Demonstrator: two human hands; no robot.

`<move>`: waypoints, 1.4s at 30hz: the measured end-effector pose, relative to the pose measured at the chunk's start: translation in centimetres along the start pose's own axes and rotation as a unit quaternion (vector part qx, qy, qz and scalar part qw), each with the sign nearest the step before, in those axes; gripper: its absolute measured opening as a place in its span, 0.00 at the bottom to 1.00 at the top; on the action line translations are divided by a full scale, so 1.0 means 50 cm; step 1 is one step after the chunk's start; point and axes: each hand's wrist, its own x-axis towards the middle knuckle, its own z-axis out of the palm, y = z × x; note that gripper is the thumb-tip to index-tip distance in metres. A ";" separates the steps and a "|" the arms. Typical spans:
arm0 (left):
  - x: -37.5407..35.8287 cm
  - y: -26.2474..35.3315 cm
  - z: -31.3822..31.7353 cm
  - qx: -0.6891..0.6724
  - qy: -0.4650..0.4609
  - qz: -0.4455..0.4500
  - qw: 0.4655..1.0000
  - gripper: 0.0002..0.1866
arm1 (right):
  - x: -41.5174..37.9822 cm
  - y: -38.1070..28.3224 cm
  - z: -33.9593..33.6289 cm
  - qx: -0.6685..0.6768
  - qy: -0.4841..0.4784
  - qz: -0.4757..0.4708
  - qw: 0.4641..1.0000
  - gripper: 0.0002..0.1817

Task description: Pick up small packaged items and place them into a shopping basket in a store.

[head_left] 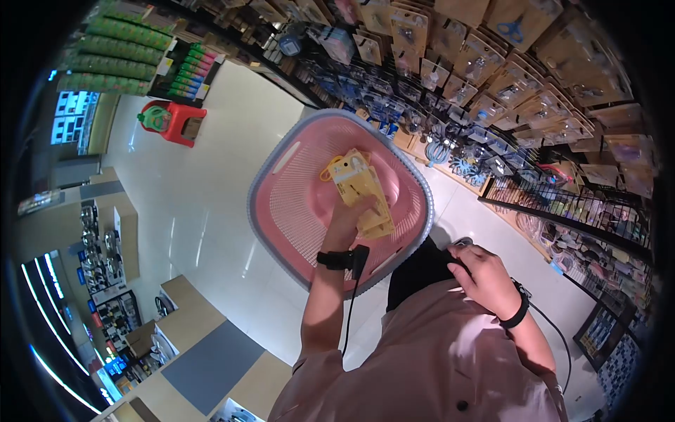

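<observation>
My left hand (348,219) reaches down into a large pink basket (285,204) with a grey-blue rim and perforated sides. Its fingers close over several flat yellow carded packages (357,184), stacked and slightly fanned above the basket's bottom. What is sealed on the cards is too small to name. A yellow loop (328,169) shows beside the upper end of the cards. By my dark-clothed leg, my right hand (485,280) hangs outside the basket, loosely bent, thumb apart from the fingers and nothing visible in it.
Shop racks of carded goods (506,81) run along the right, with a wire basket shelf (569,214) lower down. A red plastic stool (191,126) stands on the pale floor (190,211) at upper left. Wooden display counters (186,309) line the lower left.
</observation>
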 end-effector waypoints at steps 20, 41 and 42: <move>-0.190 -0.142 0.669 -0.007 -0.368 -0.128 0.921 0.33 | -0.320 0.157 -0.129 0.096 0.452 -0.027 0.886 0.52; -0.208 -0.147 0.676 0.003 -0.321 -0.035 0.946 0.20 | -0.382 0.187 -0.170 0.612 0.359 -0.065 0.702 0.41; -0.201 -0.146 0.664 -0.007 -0.300 -0.039 0.953 0.19 | -0.378 0.189 -0.170 0.645 0.324 -0.063 0.689 0.40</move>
